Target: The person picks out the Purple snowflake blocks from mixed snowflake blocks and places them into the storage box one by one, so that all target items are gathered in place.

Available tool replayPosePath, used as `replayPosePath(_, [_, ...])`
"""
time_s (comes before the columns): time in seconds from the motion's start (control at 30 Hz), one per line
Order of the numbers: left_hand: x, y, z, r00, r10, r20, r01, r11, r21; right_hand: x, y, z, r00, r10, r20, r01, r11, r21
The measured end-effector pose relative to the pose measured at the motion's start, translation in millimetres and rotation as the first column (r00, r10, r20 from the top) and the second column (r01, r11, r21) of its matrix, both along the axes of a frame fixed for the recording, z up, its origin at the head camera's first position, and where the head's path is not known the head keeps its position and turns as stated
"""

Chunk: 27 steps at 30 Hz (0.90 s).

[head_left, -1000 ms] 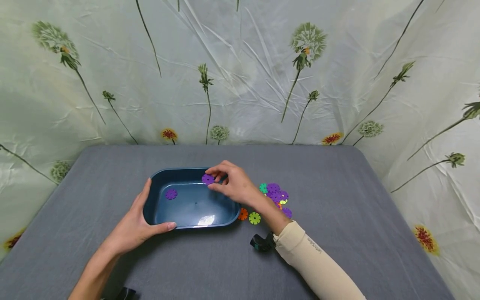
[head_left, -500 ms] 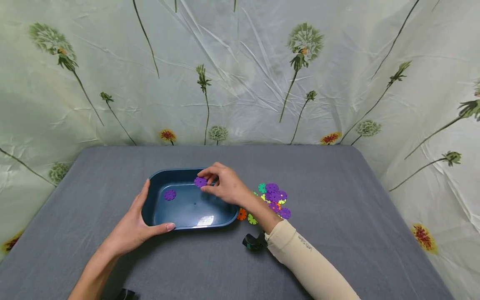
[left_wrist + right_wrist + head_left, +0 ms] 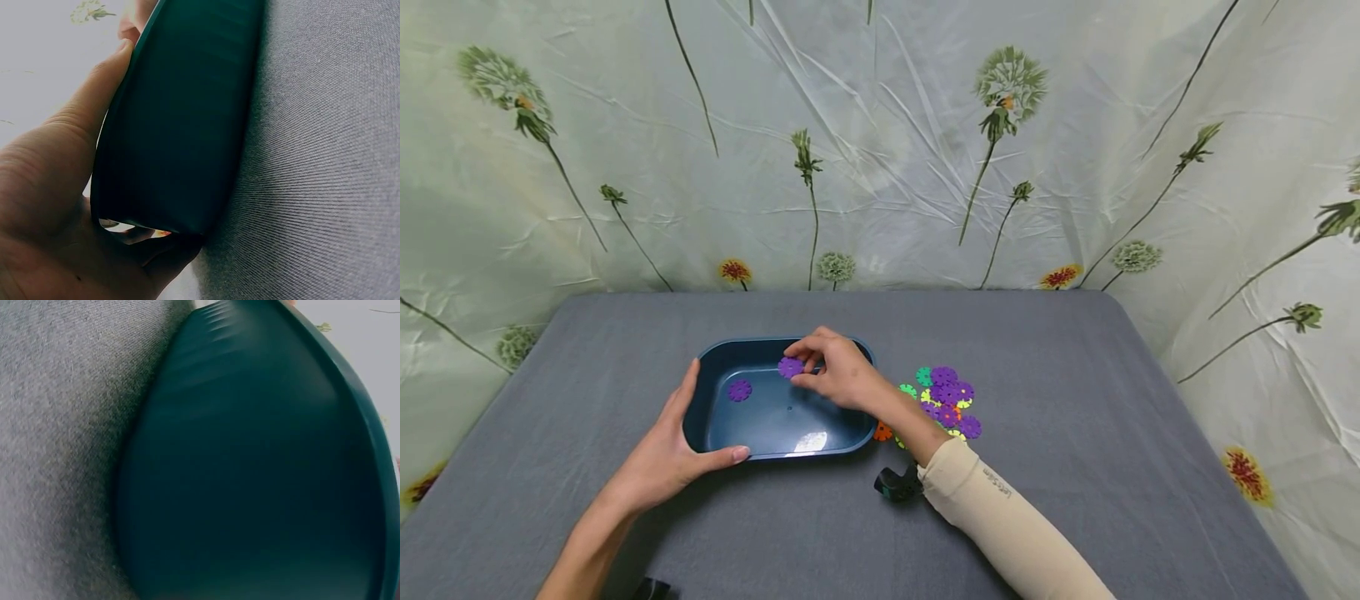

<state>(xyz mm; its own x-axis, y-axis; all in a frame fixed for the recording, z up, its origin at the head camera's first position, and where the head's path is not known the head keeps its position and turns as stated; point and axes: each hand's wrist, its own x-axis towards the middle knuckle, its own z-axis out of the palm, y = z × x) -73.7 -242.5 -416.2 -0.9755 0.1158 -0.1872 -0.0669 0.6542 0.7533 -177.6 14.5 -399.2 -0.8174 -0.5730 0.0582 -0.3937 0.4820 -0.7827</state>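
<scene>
Left hand: the person's left hand (image 3: 666, 450) grips the tray's left end, thumb spread from the fingers and lying along the near rim.
Tray: a dark blue, rounded rectangular plastic tray (image 3: 760, 437) sits left of centre on the grey cloth-covered surface (image 3: 1037, 467), its long side facing the surface's far edge.
Disc in tray: a purple, notched flat plastic disc (image 3: 740, 390) lies on the tray floor, towards the left end.
Right hand: the right hand (image 3: 842, 371), inside the tray's outline, pinches a second purple notched disc (image 3: 789, 367) between thumb and fingertips; whether it touches the floor, I cannot tell.
Loose discs: a purple, green, yellow and orange pile (image 3: 945, 393) lies beyond the tray's right end.
Risk: the thin disc could slip if the pinch loosens; a forearm brush could scatter the pile.
</scene>
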Motion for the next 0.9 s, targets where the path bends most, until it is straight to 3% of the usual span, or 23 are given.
replayPosePath(0.33, [0.8,-0.4,0.3,1.0,-0.006,-0.022,0.006,1.0,0.013,0.3,-11,-3.1,1.0,0.004,-0.016,-0.003,0.999,0.032])
replayPosePath(0.6, [6.6,-4.0,-2.3,1.0,-0.001,0.002,0.001,1.0,-0.008,5.5,-22,-7.6,1.0,0.003,0.015,-0.004,0.996,0.084])
replayPosePath(0.9, [1.2,-0.8,-1.1,1.0,-0.009,-0.001,0.009,1.0,0.006,3.7,-29,-6.9,1.0,-0.003,-0.029,0.008,0.987,0.159])
